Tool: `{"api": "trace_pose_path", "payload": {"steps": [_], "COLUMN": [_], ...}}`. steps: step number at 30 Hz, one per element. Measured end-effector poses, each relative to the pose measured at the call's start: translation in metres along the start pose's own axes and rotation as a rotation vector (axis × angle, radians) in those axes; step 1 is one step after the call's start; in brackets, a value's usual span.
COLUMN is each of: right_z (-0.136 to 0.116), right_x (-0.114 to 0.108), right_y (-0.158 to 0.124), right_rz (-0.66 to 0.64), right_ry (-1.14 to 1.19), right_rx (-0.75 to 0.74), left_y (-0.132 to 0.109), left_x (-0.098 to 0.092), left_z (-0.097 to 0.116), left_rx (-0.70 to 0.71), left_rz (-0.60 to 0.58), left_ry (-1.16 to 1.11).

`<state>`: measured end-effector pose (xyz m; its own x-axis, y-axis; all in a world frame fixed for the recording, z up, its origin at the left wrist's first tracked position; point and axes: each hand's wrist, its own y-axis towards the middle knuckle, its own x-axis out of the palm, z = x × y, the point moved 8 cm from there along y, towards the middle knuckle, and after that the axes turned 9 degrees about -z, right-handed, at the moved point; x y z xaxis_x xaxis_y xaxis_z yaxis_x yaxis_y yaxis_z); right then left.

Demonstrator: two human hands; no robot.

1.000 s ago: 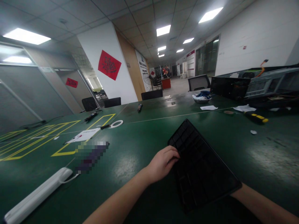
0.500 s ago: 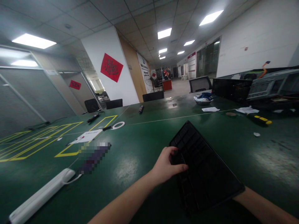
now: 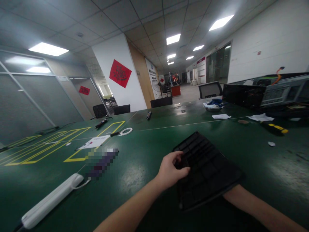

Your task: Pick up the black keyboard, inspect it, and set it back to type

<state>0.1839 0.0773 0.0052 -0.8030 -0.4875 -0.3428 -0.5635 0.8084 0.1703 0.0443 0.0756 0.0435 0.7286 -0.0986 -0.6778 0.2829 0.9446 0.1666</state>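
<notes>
Holding tight to the left edge of the tilted black tray (image 3: 210,167), the left hand (image 3: 172,170) is over the green table (image 3: 145,151) near its front edge, while the tray hides the right hand, so I cannot tell its grip, and a white power strip (image 3: 50,201) lies well off to the left.

Single view from a camera worn on the person's head, facing forward and slightly down along the green table (image 3: 149,145), wide-angle with bowed edges, left hand (image 3: 172,169) and black tray (image 3: 207,167) close at lower centre, distant corridor (image 3: 183,90) at upper centre, ceiling across the top.
</notes>
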Motion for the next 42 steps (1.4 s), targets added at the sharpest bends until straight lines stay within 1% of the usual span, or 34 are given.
{"api": "trace_pose_path", "payload": {"steps": [2,4,5,6,7,9,11,13,15,18,21,24,26,27,29,31,33,34,35,36,38,40,42], "right_z": [0.001,0.004,0.006,0.008,0.010,0.010,0.009,0.008,0.007,0.004,0.001,0.002,0.005,0.007,0.008,0.007,0.006,0.006,0.006,0.006,0.006,0.009,0.012], "right_x": [-0.006,-0.007,-0.007,-0.006,-0.005,-0.003,-0.002,-0.001,-0.001,0.000,-0.001,-0.001,-0.001,-0.001,-0.002,-0.002,-0.002,-0.002,-0.003,-0.003,-0.002,-0.001,0.000], "right_y": [-0.005,-0.009,-0.011,-0.012,-0.013,-0.012,-0.011,-0.009,-0.009,-0.010,-0.009,-0.008,-0.008,-0.008,-0.009,-0.010,-0.011,-0.011,-0.011,-0.011,-0.012,-0.014,-0.015], "right_rz": [-0.020,-0.077,-0.110,-0.139,-0.159,-0.171,-0.171,-0.170,-0.174,-0.194,-0.195,-0.184,-0.184,-0.184,-0.182,-0.179,-0.184,-0.184,-0.185,-0.185,-0.185,-0.189,-0.190], "right_ry": [-0.074,-0.163,-0.197,-0.217,-0.224,-0.215,-0.216,-0.212,-0.203,-0.199,-0.205,-0.212,-0.212,-0.213,-0.212,-0.217,-0.217,-0.217,-0.219,-0.222,-0.228,-0.221,-0.211], "right_rx": [0.028,0.093,0.135,0.176,0.209,0.228,0.219,0.212,0.222,0.252,0.252,0.235,0.238,0.238,0.229,0.215,0.211,0.212,0.212,0.209,0.205,0.216,0.231], "left_y": [0.006,0.014,0.017,0.020,0.021,0.023,0.022,0.017,0.012,0.008,0.011,0.017,0.021,0.023,0.024,0.018,0.004,-0.003,-0.011,-0.018,-0.026,-0.027,-0.025], "left_x": [-0.018,-0.048,-0.068,-0.091,-0.116,-0.157,-0.188,-0.208,-0.217,-0.217,-0.213,-0.214,-0.212,-0.207,-0.189,-0.159,-0.126,-0.109,-0.097,-0.089,-0.082,-0.079,-0.077], "left_z": [-0.018,-0.040,-0.052,-0.065,-0.079,-0.102,-0.123,-0.143,-0.160,-0.178,-0.185,-0.178,-0.165,-0.156,-0.137,-0.119,-0.107,-0.102,-0.102,-0.104,-0.111,-0.115,-0.112], "left_rx": [-0.058,-0.158,-0.222,-0.320,-0.451,-0.581,-0.699,-0.802,-0.879,-0.935,-0.939,-0.916,-0.869,-0.823,-0.687,-0.522,-0.376,-0.270,-0.219,-0.199,-0.204,-0.196,-0.160], "left_rz": [0.045,0.113,0.168,0.240,0.306,0.390,0.446,0.476,0.489,0.491,0.478,0.470,0.464,0.449,0.382,0.277,0.166,0.103,0.070,0.053,0.042,0.014,-0.019], "left_ry": [-0.005,0.072,0.148,0.259,0.386,0.463,0.518,0.558,0.588,0.619,0.634,0.655,0.681,0.693,0.710,0.710,0.698,0.683,0.668,0.647,0.602,0.574,0.569]}}
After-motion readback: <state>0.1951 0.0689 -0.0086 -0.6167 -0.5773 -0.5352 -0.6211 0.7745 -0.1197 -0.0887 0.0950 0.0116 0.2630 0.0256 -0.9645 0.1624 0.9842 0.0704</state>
